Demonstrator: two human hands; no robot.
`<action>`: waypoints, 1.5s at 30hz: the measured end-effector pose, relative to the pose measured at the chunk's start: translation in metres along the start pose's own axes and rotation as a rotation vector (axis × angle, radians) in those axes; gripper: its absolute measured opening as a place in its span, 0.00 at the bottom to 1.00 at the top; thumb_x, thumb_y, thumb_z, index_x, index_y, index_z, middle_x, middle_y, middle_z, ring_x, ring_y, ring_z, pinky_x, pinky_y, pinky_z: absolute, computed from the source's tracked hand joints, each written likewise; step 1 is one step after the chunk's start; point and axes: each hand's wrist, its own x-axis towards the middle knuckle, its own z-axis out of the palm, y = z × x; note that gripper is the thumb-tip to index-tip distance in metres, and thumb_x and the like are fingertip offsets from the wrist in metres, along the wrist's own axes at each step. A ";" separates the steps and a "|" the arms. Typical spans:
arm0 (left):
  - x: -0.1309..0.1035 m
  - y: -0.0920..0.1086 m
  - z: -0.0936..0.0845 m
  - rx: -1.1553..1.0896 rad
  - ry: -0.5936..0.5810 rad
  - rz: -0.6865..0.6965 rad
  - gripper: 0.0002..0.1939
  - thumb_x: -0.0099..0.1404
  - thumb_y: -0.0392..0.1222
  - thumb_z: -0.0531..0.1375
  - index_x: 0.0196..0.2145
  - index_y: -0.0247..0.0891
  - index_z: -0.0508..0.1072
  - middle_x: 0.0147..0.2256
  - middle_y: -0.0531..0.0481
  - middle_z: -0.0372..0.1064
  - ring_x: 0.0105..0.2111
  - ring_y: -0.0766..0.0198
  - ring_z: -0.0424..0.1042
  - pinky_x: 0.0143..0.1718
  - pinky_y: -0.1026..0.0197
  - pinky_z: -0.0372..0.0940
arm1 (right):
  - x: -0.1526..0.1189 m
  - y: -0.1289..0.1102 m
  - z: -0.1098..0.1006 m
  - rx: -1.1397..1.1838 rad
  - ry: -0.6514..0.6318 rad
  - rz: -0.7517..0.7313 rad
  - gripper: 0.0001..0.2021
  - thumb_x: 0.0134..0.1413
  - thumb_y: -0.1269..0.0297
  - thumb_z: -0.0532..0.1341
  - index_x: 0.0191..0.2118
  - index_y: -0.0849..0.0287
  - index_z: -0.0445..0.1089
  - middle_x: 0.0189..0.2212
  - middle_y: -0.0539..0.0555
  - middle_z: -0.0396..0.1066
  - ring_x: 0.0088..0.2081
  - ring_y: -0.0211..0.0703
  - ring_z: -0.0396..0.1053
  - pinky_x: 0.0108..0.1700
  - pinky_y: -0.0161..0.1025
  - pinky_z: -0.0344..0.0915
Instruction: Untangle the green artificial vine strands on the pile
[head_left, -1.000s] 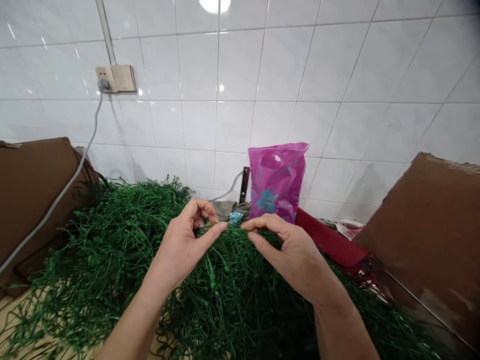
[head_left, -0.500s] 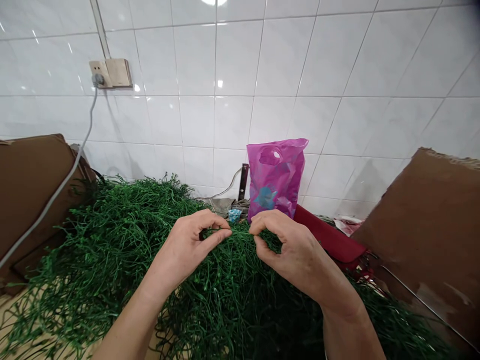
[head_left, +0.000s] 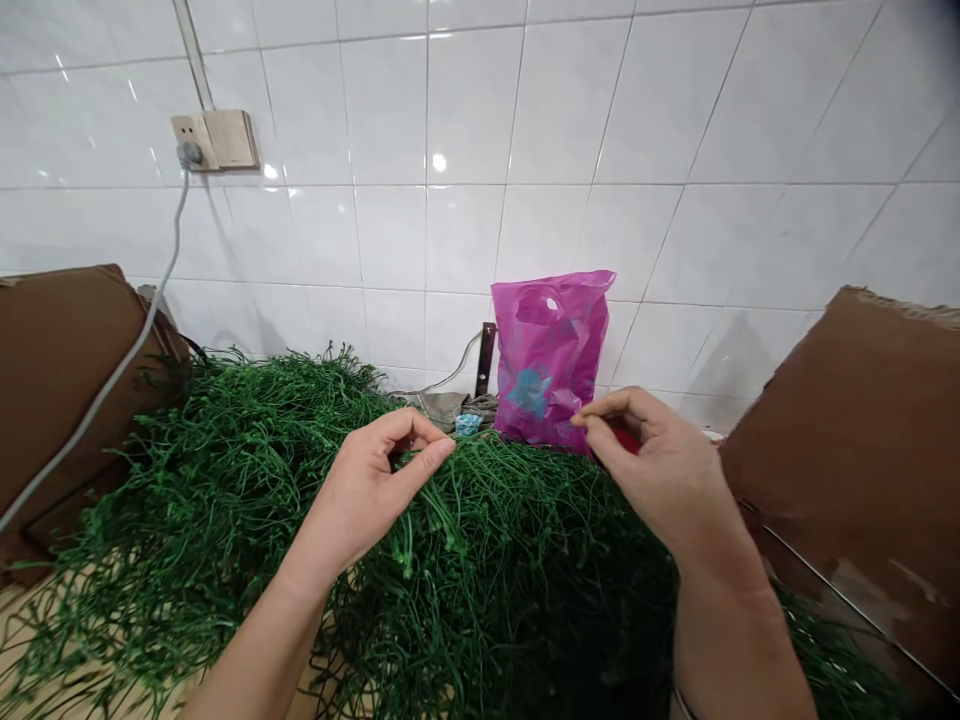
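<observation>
A large heap of thin, dark green stems with small branching tips [head_left: 277,440] spreads below my hands; they look like artificial greenery. My left hand [head_left: 367,485] is closed in a pinch over the heap, thumb against index finger, at a thin green stem. Green strands with lighter tips [head_left: 409,540] hang just beneath it. Further right, my right hand [head_left: 660,470] also pinches, thumb and index finger together, in front of the lower right of a purple plastic bag [head_left: 551,350]. What lies between its fingertips is too small to make out.
Behind the heap is a white tiled wall [head_left: 390,110] with a socket [head_left: 214,140] and plugged-in grey cable [head_left: 161,285]. Cardboard stands at the left [head_left: 67,370] and right [head_left: 862,430]. A small blue packet [head_left: 468,424] and a dark metal bracket [head_left: 486,358] sit beside the bag.
My right hand has moved right and slightly up, away from my left hand, and now covers most of the red item. My left hand has barely shifted. Both hands stay pinched.
</observation>
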 end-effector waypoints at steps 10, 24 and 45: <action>0.004 -0.005 0.011 -0.049 -0.015 -0.032 0.11 0.69 0.47 0.59 0.33 0.38 0.74 0.28 0.54 0.69 0.29 0.67 0.64 0.32 0.64 0.58 | -0.015 -0.037 0.039 0.270 -0.326 -0.044 0.09 0.61 0.60 0.61 0.44 0.55 0.76 0.42 0.52 0.78 0.44 0.44 0.73 0.51 0.42 0.67; 0.003 -0.002 0.012 0.037 -0.015 0.020 0.10 0.68 0.45 0.60 0.32 0.38 0.75 0.28 0.53 0.71 0.30 0.65 0.67 0.33 0.64 0.60 | -0.018 -0.031 0.055 0.023 -0.160 -0.187 0.06 0.55 0.70 0.58 0.37 0.57 0.71 0.36 0.54 0.76 0.41 0.47 0.72 0.46 0.46 0.66; 0.003 -0.003 0.025 0.053 -0.060 0.086 0.09 0.69 0.41 0.57 0.30 0.38 0.70 0.28 0.54 0.67 0.30 0.65 0.65 0.34 0.64 0.58 | -0.020 -0.030 0.068 0.090 -0.097 -0.114 0.05 0.62 0.69 0.54 0.42 0.56 0.65 0.33 0.53 0.77 0.36 0.43 0.76 0.38 0.38 0.67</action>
